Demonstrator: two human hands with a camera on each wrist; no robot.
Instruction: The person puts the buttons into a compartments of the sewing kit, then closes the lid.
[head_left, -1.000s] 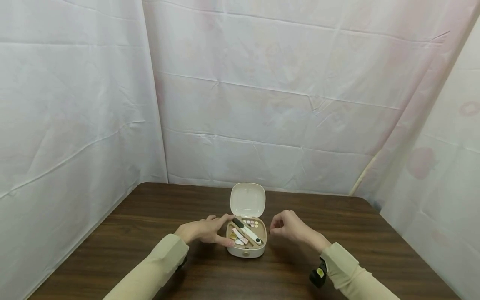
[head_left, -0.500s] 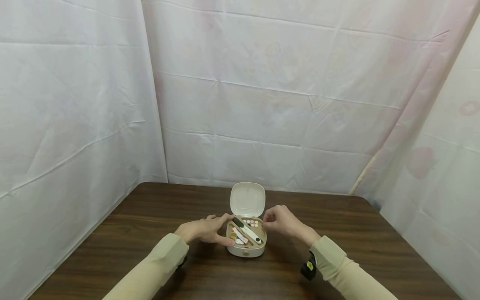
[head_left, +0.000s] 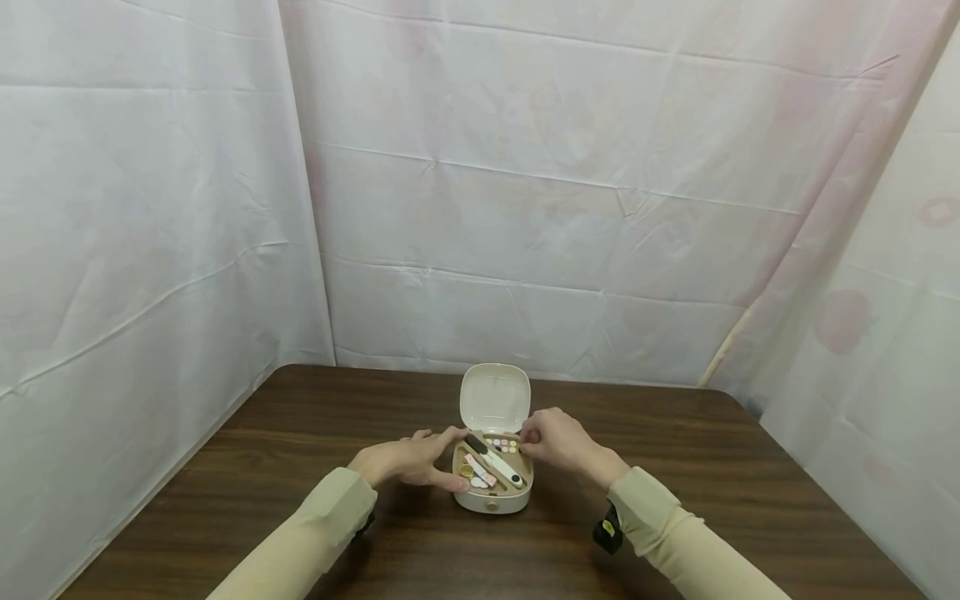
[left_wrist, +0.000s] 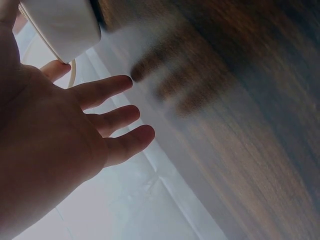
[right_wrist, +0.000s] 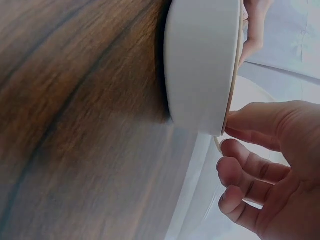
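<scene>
The box (head_left: 492, 482) sits mid-table, lid (head_left: 495, 398) up. The left hand (head_left: 408, 461), fingers spread, steadies its left wall. The right hand (head_left: 553, 439), fingers curled and holding nothing that shows, reaches over the far right corner. A careless dip could knock the lid shut or scatter the small pieces (head_left: 504, 447) inside.
</scene>
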